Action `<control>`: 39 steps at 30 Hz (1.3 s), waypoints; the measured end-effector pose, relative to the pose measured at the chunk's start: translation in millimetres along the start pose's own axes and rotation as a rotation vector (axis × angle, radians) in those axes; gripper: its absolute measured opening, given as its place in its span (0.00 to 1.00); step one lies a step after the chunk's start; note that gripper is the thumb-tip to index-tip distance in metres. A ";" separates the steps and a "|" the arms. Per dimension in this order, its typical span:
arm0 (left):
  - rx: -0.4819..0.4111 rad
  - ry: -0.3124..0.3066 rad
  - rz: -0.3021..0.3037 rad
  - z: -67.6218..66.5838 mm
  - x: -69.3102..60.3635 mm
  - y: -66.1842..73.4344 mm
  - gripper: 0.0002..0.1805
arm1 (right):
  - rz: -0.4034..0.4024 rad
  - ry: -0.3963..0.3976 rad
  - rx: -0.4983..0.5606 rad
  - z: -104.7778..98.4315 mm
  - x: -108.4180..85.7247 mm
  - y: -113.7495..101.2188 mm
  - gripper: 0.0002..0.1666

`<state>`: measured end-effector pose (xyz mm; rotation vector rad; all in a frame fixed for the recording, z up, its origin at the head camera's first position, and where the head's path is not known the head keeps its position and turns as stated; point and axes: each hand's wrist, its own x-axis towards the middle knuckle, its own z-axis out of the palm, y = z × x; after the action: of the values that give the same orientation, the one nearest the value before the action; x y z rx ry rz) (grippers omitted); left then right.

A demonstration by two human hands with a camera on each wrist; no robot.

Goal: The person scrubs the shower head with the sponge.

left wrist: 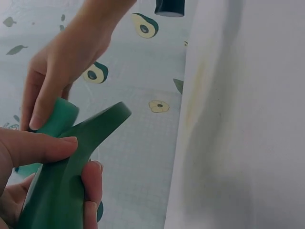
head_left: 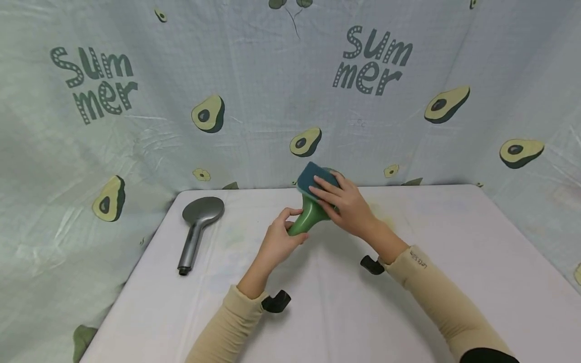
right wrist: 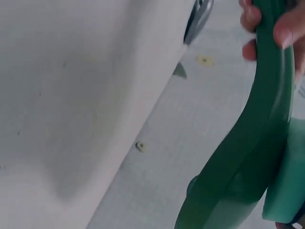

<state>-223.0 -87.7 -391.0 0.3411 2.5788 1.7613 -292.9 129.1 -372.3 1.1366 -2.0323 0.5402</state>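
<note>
My left hand point(head_left: 278, 241) grips the handle of a green shower head point(head_left: 310, 214), which is held tilted above the table. Fingers and thumb wrap both sides of the green handle point(left wrist: 57, 191) in the left wrist view. With my right hand point(head_left: 351, 205) I hold a sponge point(head_left: 307, 176), dark blue on one face and lighter green foam below, against the head end. The foam side point(right wrist: 283, 186) touches the shower head in the right wrist view. Sponge and right hand hide most of the wide head.
A grey shower head point(head_left: 199, 227) lies at the left of the white-covered table point(head_left: 408, 312), its handle towards the near side. Behind the table hangs a pale curtain point(head_left: 254, 65) printed with avocados and lettering. Black wrist-worn pieces point(head_left: 276, 302) sit below both wrists.
</note>
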 end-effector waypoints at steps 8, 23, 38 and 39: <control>-0.021 -0.004 0.010 -0.2 -0.8 1.4 0.29 | 0.137 0.031 0.086 -4.1 -6.2 17.3 0.25; -0.078 0.001 -0.003 3.4 0.4 -3.1 0.31 | 0.006 0.027 0.160 -0.9 -16.0 6.7 0.28; -0.002 0.011 -0.005 2.5 -1.5 1.6 0.29 | 0.300 0.101 0.033 -1.0 -19.5 18.1 0.24; 0.017 0.014 -0.001 2.5 -2.2 1.8 0.29 | 0.236 0.093 0.017 -0.2 -15.4 12.8 0.24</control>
<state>-220.2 -85.1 -390.5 0.3291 2.6046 1.7486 -298.5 144.3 -384.1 0.8692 -2.0960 0.7153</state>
